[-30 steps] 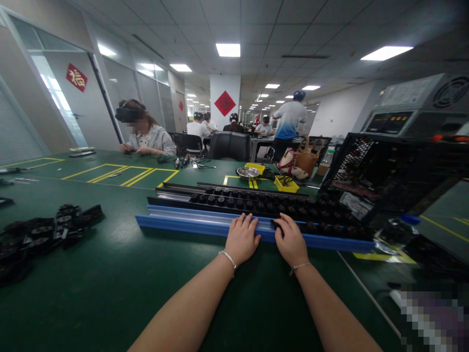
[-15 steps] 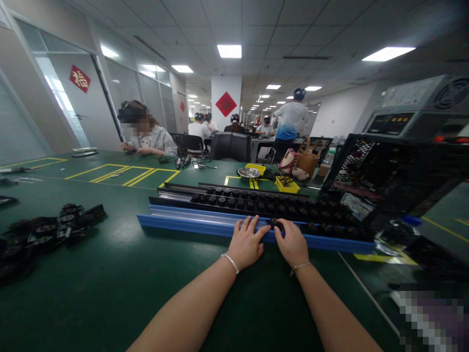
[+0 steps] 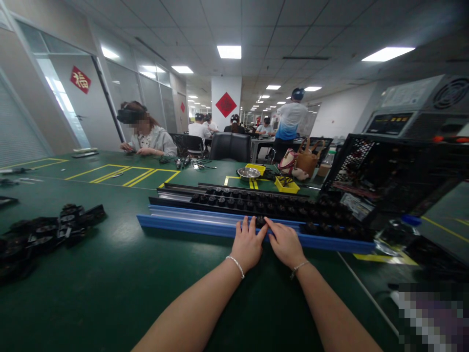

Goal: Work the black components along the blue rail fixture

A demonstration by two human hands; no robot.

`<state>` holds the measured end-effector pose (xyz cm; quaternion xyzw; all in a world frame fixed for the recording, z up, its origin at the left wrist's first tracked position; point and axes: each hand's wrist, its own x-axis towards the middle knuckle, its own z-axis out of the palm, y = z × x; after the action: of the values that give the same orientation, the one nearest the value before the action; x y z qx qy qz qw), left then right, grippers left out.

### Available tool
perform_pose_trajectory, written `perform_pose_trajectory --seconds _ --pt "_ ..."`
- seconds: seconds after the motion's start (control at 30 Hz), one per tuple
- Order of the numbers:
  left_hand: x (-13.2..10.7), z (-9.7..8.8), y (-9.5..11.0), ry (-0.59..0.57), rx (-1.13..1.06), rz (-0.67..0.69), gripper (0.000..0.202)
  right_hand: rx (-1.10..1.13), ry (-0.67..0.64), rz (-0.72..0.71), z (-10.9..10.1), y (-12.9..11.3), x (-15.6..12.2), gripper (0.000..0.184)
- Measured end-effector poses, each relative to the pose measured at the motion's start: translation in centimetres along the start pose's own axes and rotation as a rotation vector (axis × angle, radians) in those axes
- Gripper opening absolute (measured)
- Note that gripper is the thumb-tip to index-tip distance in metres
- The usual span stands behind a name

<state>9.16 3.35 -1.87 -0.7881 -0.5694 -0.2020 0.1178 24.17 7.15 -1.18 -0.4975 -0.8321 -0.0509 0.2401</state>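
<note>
A long blue channel rail [image 3: 190, 230] with a shiny inner strip lies across the green table before me. My left hand [image 3: 247, 247] rests on its front edge, fingers spread, thumb and index finger on either side of a small round black part [image 3: 260, 221] in the channel. From the right, my right hand [image 3: 287, 244] touches the same part with its stretched index finger; its thumb is apart from the part. Several similar black parts [image 3: 322, 229] sit in the rail farther right. How firmly the part is gripped is partly hidden by my fingers.
Black rails [image 3: 172, 202] filled with black parts lie behind the blue one. Loose black parts [image 3: 47, 230] are piled at left. An open computer case [image 3: 395, 181] and a clear plastic bottle [image 3: 394, 239] stand at right. A metal bowl [image 3: 248, 173] and a yellow tray [image 3: 287, 185] are farther back.
The small black part has moved left along the blue rail. My right hand has shifted left with it, its index finger now straighter. My left hand has barely moved.
</note>
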Motion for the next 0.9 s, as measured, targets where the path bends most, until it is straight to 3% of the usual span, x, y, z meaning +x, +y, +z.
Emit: perform_pose_trajectory --seconds 0.47,0.9 --pt "0.14 0.33 0.29 -0.014 0.057 -0.026 0.050 -0.062 0.002 -0.013 0.45 0.44 -0.04 0.035" --pt "-0.30 0.23 -0.62 0.003 0.037 -0.077 0.052 -0.062 0.013 -0.011 0.38 0.16 -0.16 0.029"
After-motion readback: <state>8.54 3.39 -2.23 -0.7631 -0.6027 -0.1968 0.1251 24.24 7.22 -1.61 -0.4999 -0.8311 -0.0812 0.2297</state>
